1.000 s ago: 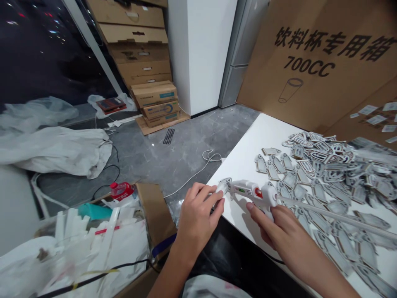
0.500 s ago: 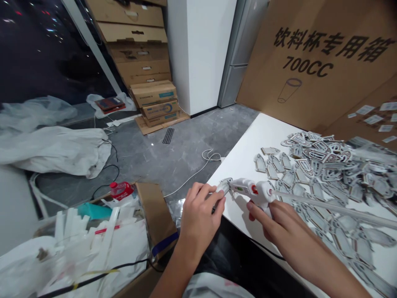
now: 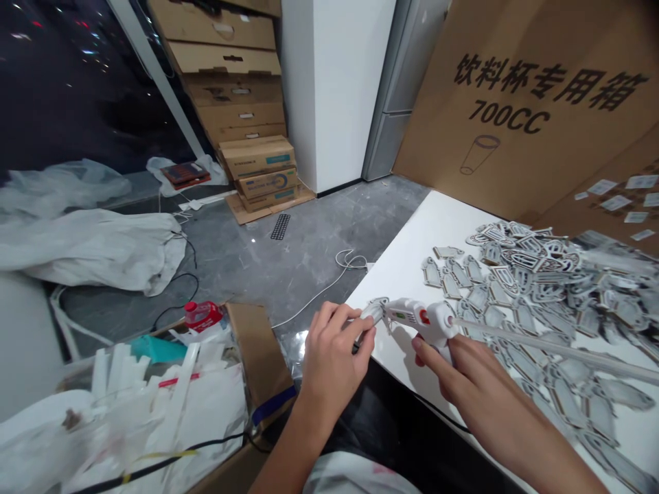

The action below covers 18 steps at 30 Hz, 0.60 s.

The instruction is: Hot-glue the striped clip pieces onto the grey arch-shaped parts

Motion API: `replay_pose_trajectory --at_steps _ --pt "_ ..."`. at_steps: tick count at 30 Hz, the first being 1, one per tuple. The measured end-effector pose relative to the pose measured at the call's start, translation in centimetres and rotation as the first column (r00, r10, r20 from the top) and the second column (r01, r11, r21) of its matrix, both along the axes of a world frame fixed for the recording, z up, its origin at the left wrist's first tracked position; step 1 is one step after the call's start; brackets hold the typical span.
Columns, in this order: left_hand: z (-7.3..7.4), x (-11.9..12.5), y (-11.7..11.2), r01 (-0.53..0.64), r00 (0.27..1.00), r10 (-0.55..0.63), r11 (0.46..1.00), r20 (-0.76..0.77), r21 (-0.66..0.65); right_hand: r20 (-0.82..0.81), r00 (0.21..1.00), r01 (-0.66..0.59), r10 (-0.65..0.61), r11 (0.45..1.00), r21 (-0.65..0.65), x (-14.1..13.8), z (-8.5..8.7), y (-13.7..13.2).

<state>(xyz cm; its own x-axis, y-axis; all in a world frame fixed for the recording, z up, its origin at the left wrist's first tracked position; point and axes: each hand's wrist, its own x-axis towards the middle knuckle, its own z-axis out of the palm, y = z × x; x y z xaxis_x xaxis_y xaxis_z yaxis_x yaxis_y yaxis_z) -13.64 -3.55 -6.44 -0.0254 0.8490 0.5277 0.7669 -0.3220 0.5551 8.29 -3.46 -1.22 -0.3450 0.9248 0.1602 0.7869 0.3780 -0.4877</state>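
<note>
A white hot glue gun with an orange-red switch is in my right hand, a finger at its red trigger. A long clear glue stick sticks out of its back. My left hand pinches a small grey-and-white flat tag-like piece at the edge of the white table. The gun's nozzle is at this piece; whether it touches cannot be made out. Many similar flat pieces lie to the right, some in rows and others heaped behind.
A large cardboard box stands behind the white table. At lower left an open carton holds white scraps and a red-labelled bottle. A white cord runs over the grey floor. Small boxes are stacked by the column.
The view has shifted very slightly. Both hands, the glue gun and the held piece keep nearly the same positions.
</note>
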Motion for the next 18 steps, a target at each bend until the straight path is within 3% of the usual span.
replay_pose_trajectory --at_steps 2,7,13,18 --pt "0.0 0.1 0.0 -0.005 1.0 0.005 1.0 0.012 0.0 0.044 0.999 0.014 -0.013 1.0 -0.011 0.0 0.2 -0.2" --pt "0.1 0.2 0.0 -0.01 1.0 0.01 1.0 0.019 0.0 -0.002 0.998 0.056 -0.057 0.982 -0.182 0.0 0.8 -0.9" --pt "0.1 0.1 0.0 0.001 1.0 -0.001 1.0 0.007 0.005 -0.012 0.973 0.218 -0.231 0.933 -0.287 -0.7 0.6 -1.3" --pt "0.0 0.1 0.1 -0.007 1.0 0.007 1.0 0.002 0.019 -0.02 0.933 0.342 -0.36 0.9 -0.27 0.9 0.7 0.3"
